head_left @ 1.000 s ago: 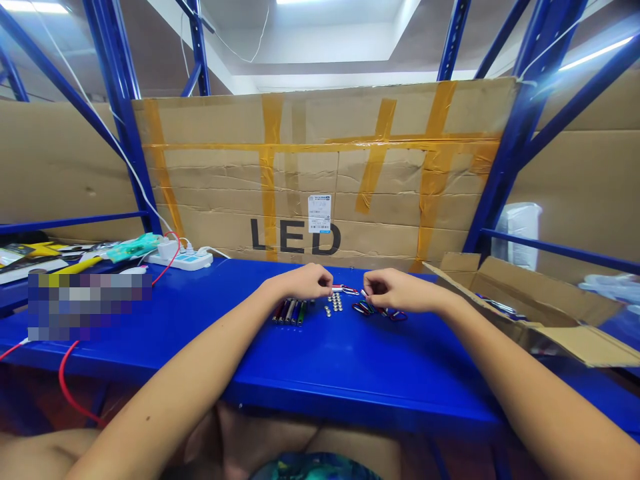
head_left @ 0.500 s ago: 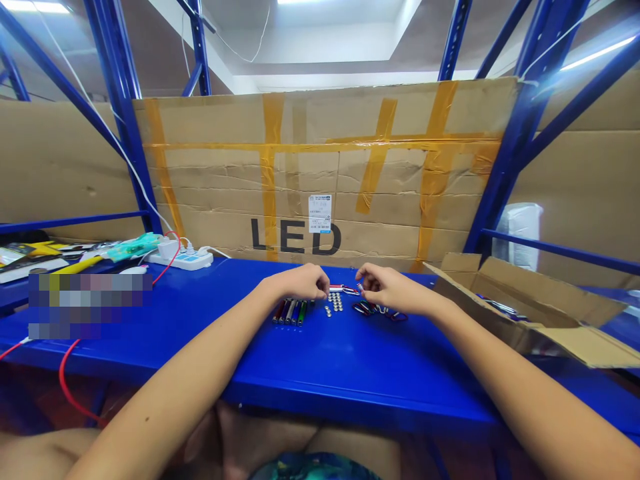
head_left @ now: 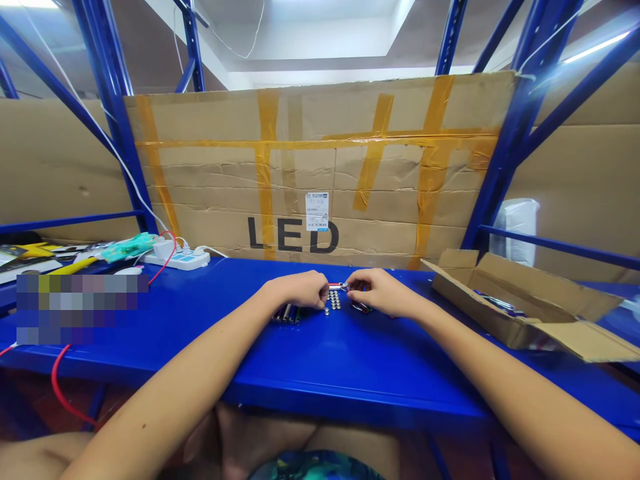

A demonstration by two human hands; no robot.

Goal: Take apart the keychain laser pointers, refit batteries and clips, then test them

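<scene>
My left hand (head_left: 311,291) is closed, its fingertips down beside small round silver button cells (head_left: 335,300) set out in short rows. Under and beside that hand lie several slim metal tubes (head_left: 286,315) in different colours, partly covered by it. A red and silver tube (head_left: 336,286) lies behind the cells, with a metal clip at its right end. My right hand (head_left: 367,291) is pinched at that clip; what sits between its fingertips is too small to make out. Below the right hand, coloured carabiners (head_left: 361,307) are mostly hidden.
An open cardboard box (head_left: 505,313) with metal pieces inside stands at the right. On the left are a white power strip (head_left: 185,259), red cables and cluttered tools. A large cardboard sheet (head_left: 220,180) closes off the back of the blue table (head_left: 350,360).
My right hand has moved left to the clip end of the red and silver tube, now covering more of the carabiners. My left hand has lowered slightly towards the nearest cells.
</scene>
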